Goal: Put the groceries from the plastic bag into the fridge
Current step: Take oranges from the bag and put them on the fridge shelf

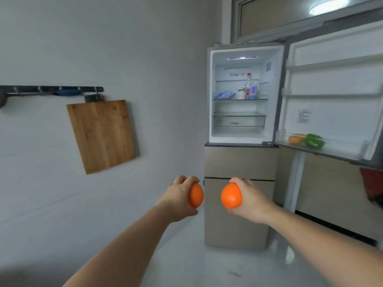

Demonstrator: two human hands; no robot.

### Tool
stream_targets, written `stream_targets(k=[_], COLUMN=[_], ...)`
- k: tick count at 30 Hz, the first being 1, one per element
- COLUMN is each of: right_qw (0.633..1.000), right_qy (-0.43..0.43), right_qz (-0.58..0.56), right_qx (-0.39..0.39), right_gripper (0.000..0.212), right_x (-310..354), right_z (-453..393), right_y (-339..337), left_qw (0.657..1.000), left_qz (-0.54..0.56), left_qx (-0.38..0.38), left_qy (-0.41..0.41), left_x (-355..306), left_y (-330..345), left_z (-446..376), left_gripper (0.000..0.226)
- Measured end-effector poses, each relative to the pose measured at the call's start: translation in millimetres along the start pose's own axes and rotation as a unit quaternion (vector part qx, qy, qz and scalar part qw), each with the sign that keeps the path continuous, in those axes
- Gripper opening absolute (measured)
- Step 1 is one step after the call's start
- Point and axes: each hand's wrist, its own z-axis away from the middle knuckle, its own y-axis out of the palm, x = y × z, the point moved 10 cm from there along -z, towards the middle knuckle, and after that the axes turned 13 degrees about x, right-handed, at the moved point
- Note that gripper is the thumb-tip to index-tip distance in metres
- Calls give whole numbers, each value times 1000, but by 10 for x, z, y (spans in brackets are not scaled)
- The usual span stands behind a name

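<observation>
My left hand (179, 196) grips an orange (195, 195), and my right hand (249, 198) grips a second orange (231, 195). Both are held out in front of me, side by side, below the open fridge (209, 96). The fridge's upper compartment is lit. Its middle shelf (241, 99) carries a blue packet (224, 95), a carton and a bottle with a red cap (248, 84). The open door (331, 83) swings to the right, and its bottom bin holds a green pepper (314, 140) and a yellow-orange item (296, 138). No plastic bag is in view.
Closed beige drawers (238, 162) sit under the open compartment. A wooden cutting board (101, 135) hangs on the left wall below a dark hook rail (51, 89). A red object (372, 186) shows at the right edge. The floor is pale and glossy.
</observation>
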Motion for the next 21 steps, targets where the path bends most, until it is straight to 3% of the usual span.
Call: stream_targets(k=[8,21], right_qw=[998,998], right_qy=[30,-1], right_qz=[7,-1], right_qx=[-46,-59], right_gripper=[81,81], right_x=[-474,-900], right_z=[250,44], right_y=[-487,-939], left_qw=[998,996], left_qz=[-12,-60], left_qx=[16,-31], left_qy=[59,57], left_x=[-662,-1271], left_y=[131,-74], left_z=[-444,-860], left_gripper=[90,89])
